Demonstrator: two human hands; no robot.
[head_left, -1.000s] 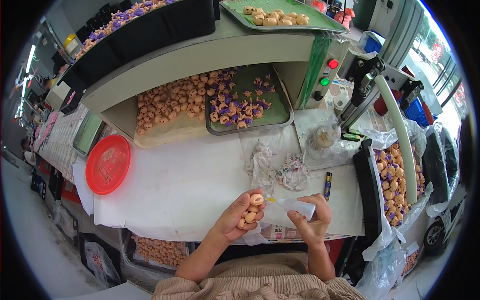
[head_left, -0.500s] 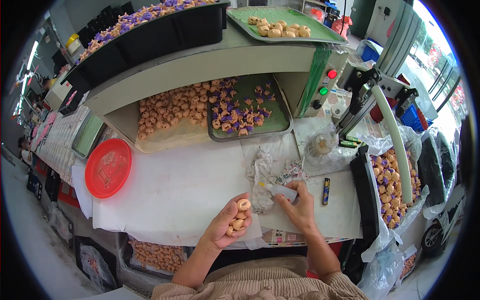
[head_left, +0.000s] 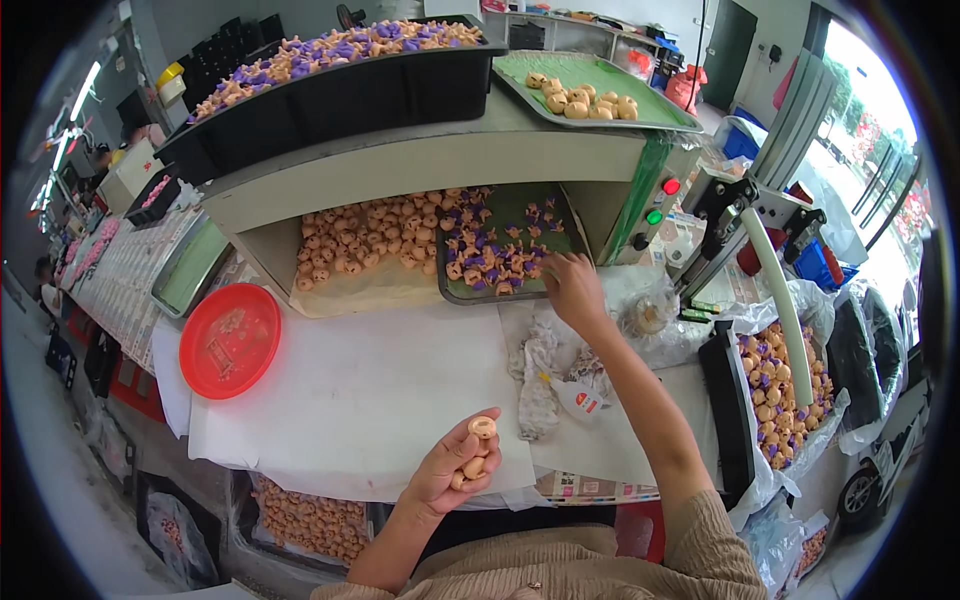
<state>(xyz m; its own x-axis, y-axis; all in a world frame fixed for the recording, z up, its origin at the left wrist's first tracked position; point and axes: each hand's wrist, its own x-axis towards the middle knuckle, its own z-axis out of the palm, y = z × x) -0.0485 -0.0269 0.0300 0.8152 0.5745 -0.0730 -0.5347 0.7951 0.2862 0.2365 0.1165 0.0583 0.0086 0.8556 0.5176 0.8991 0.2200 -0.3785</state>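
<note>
In my left hand (head_left: pixel 450 468), closed above the white sheet, are several small peach doll heads (head_left: pixel 482 428). The topmost head turns its flat opening upward. My right hand (head_left: pixel 574 292) reaches forward to the right side of a dark tray (head_left: pixel 466 296) holding small doll bodies (head_left: pixel 500 262) in peach and purple. Its fingers are drawn together at the bodies, and whatever they grip is hidden. A small white squeeze bottle (head_left: pixel 580 400) with an orange-red label and yellow tip lies by a crumpled rag (head_left: pixel 538 375), under my right forearm.
Doll heads (head_left: pixel 370 235) are heaped beside the tray, beneath a grey box-like housing (head_left: pixel 420 160). On top stand a black bin (head_left: pixel 340 105) of bodies and a green-lined tray (head_left: pixel 650 105) of heads. A red dish (head_left: pixel 232 340) sits left; a metal press (head_left: pixel 720 225) stands right.
My right hand has let go of the squeeze bottle, leaving it by the rag, and has moved forward to the tray of bodies. My left hand still holds the heads.
</note>
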